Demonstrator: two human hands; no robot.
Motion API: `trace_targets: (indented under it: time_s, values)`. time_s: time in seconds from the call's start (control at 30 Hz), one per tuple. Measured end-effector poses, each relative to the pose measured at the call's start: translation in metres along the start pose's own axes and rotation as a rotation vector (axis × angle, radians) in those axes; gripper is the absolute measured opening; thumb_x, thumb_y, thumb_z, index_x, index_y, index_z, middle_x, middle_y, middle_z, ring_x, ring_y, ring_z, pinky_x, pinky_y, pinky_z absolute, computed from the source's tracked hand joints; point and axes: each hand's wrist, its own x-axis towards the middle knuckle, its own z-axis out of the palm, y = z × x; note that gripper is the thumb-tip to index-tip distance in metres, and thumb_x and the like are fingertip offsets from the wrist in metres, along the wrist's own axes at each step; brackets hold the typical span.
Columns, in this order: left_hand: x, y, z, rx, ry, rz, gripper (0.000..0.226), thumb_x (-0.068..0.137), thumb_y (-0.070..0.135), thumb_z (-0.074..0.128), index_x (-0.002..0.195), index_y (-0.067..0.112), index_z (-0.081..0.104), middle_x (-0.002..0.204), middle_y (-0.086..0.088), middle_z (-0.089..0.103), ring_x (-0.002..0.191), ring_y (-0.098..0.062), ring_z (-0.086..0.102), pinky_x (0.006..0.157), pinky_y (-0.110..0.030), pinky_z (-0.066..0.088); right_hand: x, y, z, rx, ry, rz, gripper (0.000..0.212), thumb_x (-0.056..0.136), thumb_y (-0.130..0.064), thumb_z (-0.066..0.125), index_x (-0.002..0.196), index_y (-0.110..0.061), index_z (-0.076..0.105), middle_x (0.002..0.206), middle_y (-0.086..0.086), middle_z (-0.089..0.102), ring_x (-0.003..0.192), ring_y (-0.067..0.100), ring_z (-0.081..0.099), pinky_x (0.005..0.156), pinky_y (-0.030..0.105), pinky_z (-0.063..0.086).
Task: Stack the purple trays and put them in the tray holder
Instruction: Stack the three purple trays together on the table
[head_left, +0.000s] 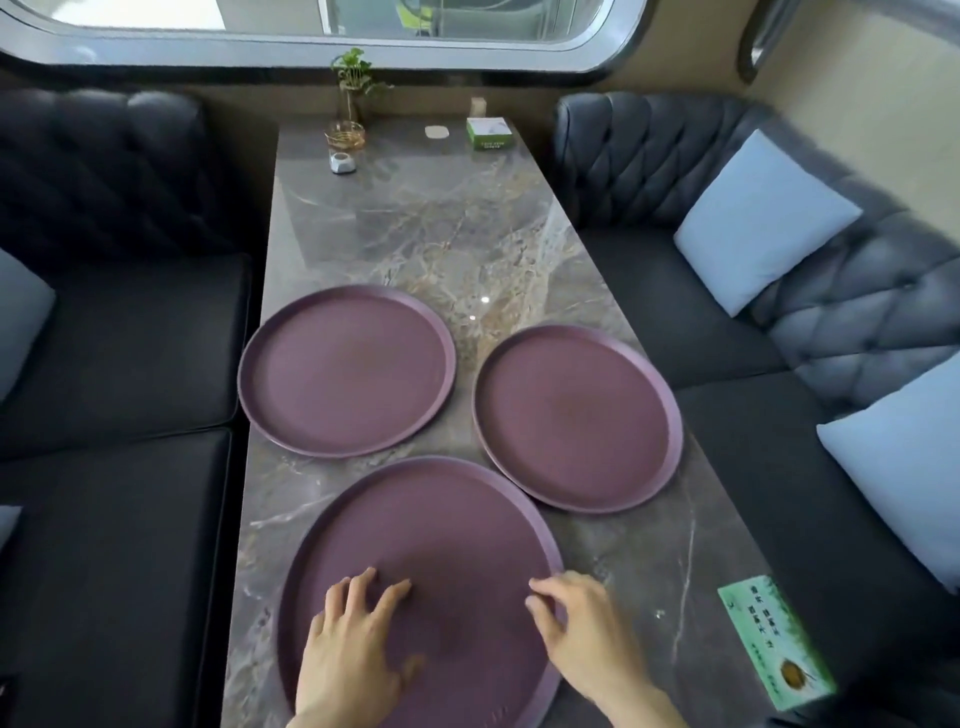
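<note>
Three round purple trays lie flat on a grey marble table (436, 228). The nearest tray (441, 525) sits at the front, a second tray (345, 371) lies behind it to the left, and a third tray (574, 418) lies to the right. My left hand (358, 644) rests flat on the nearest tray's surface with fingers spread. My right hand (576, 629) touches that tray's right rim with its fingertips, fingers curled and apart. No tray holder is in view.
A green card (776, 642) lies at the table's front right. At the far end stand a plant vase (347, 122), a small white holder (342, 162) and a green box (488, 133). Dark tufted sofas (119, 364) with pale cushions (763, 221) flank the table.
</note>
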Motion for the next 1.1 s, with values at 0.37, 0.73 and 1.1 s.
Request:
trace_targets:
  time_s: [0.37,0.73,1.1]
  values:
    - [0.162,0.09,-0.081,-0.553,0.136,-0.287,0.024,0.084,0.047,0.064,0.105,0.036,0.07,0.098,0.015,0.076,0.099,-0.015,0.071,0.086,-0.035,0.053,0.164,0.124,-0.122,0.403,0.195,0.624,0.024,0.085,-0.037,0.059,0.074,-0.021,0.073,0.074,-0.001,0.073,0.076,0.027,0.068,0.073,0.04,0.057]
    - [0.248,0.148,-0.064,-0.765,0.058,-0.541,0.082,0.081,0.044,0.072,0.151,0.017,0.038,0.147,-0.006,0.054,0.133,-0.025,0.054,0.11,-0.041,0.041,0.259,0.169,-0.136,0.545,0.154,0.631,0.059,0.089,-0.028,0.066,0.143,-0.033,0.043,0.145,0.003,0.05,0.129,0.026,0.051,0.104,0.046,0.043]
    - [0.23,0.144,-0.081,-0.942,0.236,-0.583,0.046,0.079,0.031,0.076,0.124,0.023,0.069,0.105,0.008,0.074,0.093,-0.014,0.069,0.09,-0.031,0.05,0.241,0.147,-0.139,0.459,0.332,0.751,0.047,0.09,-0.028,0.065,0.135,-0.016,0.054,0.132,0.007,0.063,0.117,0.032,0.06,0.098,0.046,0.047]
